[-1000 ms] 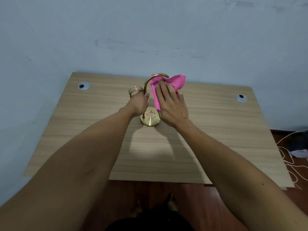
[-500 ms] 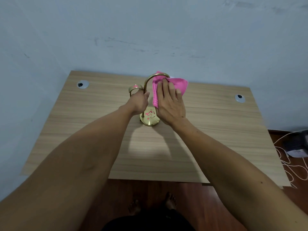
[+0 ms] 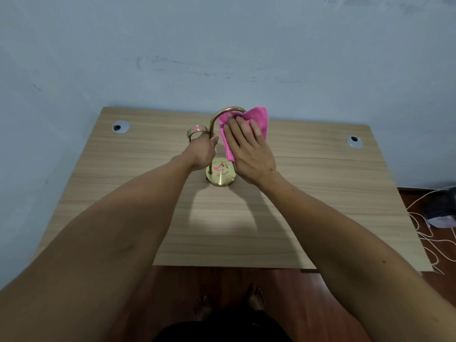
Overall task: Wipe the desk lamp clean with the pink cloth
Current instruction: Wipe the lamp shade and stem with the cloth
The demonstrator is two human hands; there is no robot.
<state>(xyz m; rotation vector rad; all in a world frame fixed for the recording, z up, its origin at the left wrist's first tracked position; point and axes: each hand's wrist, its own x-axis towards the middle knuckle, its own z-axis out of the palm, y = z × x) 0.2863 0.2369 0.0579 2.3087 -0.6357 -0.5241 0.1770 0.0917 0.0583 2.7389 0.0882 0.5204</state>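
A small brass desk lamp point(image 3: 220, 178) with a round base and an arched neck stands at the middle of the wooden desk point(image 3: 320, 193). Pink marks show on its base and on its ring-shaped head point(image 3: 196, 130) at the left. My left hand point(image 3: 202, 154) is closed around the lamp's neck, just below the head. My right hand point(image 3: 249, 150) presses the pink cloth point(image 3: 256, 118) flat against the right side of the arch, fingers spread over it. The cloth hides the arch's far side.
Two round cable grommets sit in the desk, one at the back left point(image 3: 121, 127) and one at the back right point(image 3: 354, 141). A pale wall rises right behind the desk. White cords point(image 3: 429, 233) and a dark object lie on the floor at the right. My bare feet point(image 3: 254, 296) show below the desk's front edge.
My right hand with the cloth has slid a little up along the arch. My left hand keeps its hold on the neck.
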